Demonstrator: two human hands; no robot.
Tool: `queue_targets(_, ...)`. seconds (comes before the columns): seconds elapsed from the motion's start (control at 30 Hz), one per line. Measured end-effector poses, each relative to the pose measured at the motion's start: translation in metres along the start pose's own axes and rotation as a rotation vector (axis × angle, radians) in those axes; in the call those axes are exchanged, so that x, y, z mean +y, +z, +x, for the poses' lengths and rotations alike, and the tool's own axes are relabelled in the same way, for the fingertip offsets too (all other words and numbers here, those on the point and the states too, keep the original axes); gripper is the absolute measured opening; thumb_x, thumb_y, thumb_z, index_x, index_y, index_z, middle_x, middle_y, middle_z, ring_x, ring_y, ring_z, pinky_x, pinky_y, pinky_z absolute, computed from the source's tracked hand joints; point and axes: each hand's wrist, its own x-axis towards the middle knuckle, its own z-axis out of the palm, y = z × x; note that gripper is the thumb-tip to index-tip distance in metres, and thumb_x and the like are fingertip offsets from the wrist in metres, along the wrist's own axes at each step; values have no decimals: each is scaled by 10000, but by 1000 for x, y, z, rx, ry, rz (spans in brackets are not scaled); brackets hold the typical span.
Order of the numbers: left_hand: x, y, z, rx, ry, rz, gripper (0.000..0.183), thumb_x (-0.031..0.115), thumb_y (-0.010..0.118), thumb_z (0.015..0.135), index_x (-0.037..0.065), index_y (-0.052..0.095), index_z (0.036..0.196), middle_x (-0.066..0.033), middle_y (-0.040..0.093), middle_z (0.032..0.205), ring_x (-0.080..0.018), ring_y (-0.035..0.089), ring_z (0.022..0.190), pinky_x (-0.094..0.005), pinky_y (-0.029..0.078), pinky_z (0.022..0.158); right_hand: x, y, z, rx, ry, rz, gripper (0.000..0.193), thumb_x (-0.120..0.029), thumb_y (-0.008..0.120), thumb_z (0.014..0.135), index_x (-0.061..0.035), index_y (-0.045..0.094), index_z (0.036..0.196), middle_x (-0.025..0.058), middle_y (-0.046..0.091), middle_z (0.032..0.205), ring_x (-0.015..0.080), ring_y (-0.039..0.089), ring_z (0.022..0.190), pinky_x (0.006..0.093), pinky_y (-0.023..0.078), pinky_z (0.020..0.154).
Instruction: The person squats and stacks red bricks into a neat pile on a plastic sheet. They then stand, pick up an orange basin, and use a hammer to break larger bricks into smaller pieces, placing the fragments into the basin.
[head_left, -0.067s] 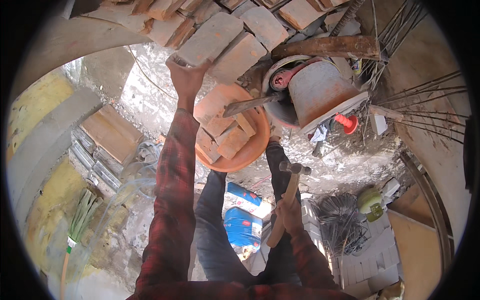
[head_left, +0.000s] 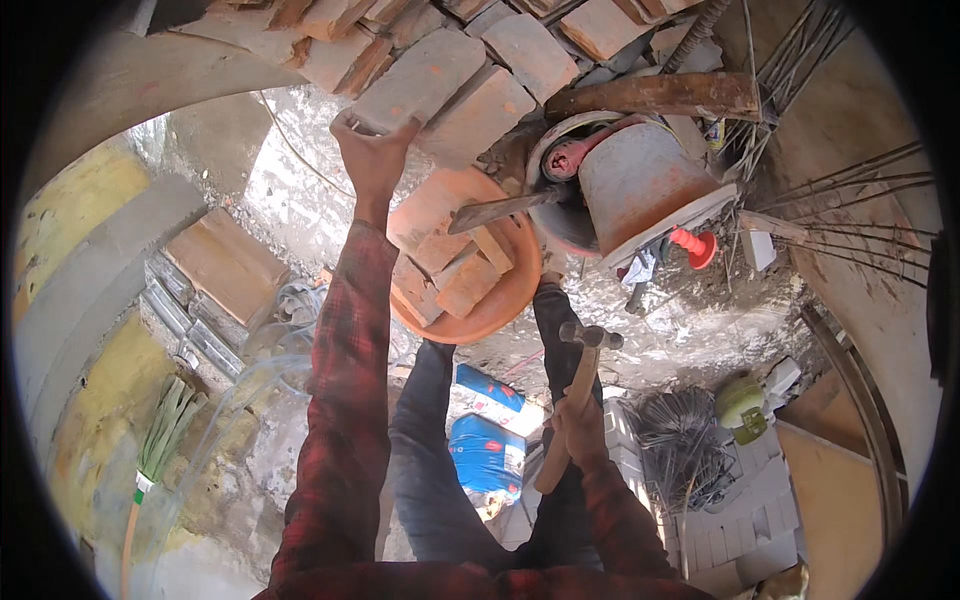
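Observation:
With my left arm stretched forward, my left hand (head_left: 375,150) grips the near end of a brick (head_left: 425,80), thumb and fingers on either side. That brick lies on the edge of a brick pile, beside another brick (head_left: 478,118). Low on the right, my right hand (head_left: 580,432) is wrapped round the wooden handle of a hammer (head_left: 583,380), its metal head pointing away from me. Between my arms and farther off sits an orange basin (head_left: 520,295) with several broken brick pieces (head_left: 468,285) in it.
A wooden strip (head_left: 505,210) spans from the basin to a tilted, mortar-stained bucket (head_left: 640,185). Thin steel rods (head_left: 860,190) jut in at the right, near a red-orange chisel grip (head_left: 695,247). Blue bags (head_left: 485,455) lie between my legs. A broom (head_left: 160,440) stands at the left.

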Motion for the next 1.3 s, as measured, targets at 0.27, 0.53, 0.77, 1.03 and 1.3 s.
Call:
queue_targets(0.27,3,-125,-62,21,-268,-140,531,259,896,731,-75,584,1002,-96,645,888,-138,591,737,-275,486,645,-16,52,-18,-50,-204,-482,358,-152,676,915,0,557,1216,108,663,899,191,660,733,340,535,658)
queue_targets(0.53,-60,-217,-123,106,-646,10,413,273,858,747,120,539,533,59,498,576,-67,404,532,-288,298,492,-62,199,4,-417,-938,-552,411,-153,697,890,27,549,1229,243,688,1004,422,698,875,463,560,746)
queue_targets(0.77,-70,-266,-167,202,-690,-419,292,197,846,772,-25,720,915,-46,709,834,-113,636,700,-256,470,628,-30,277,60,-263,-981,-862,455,-134,692,857,12,512,1248,249,674,1063,455,673,932,503,548,794)
queue_targets(1.03,-104,-273,-171,258,-797,-47,551,273,878,744,-104,592,1028,-123,667,885,-176,623,714,-307,521,710,-7,272,42,-347,-935,-678,392,-138,660,878,35,533,1207,281,678,997,465,679,885,502,548,771)
queue_targets(1.3,-110,-288,-177,191,-785,-177,649,267,887,739,-126,523,1105,-190,635,1051,-186,633,785,-318,529,732,-10,287,44,-175,-691,-792,388,-147,657,867,37,517,1178,271,675,856,485,670,838,517,537,710)
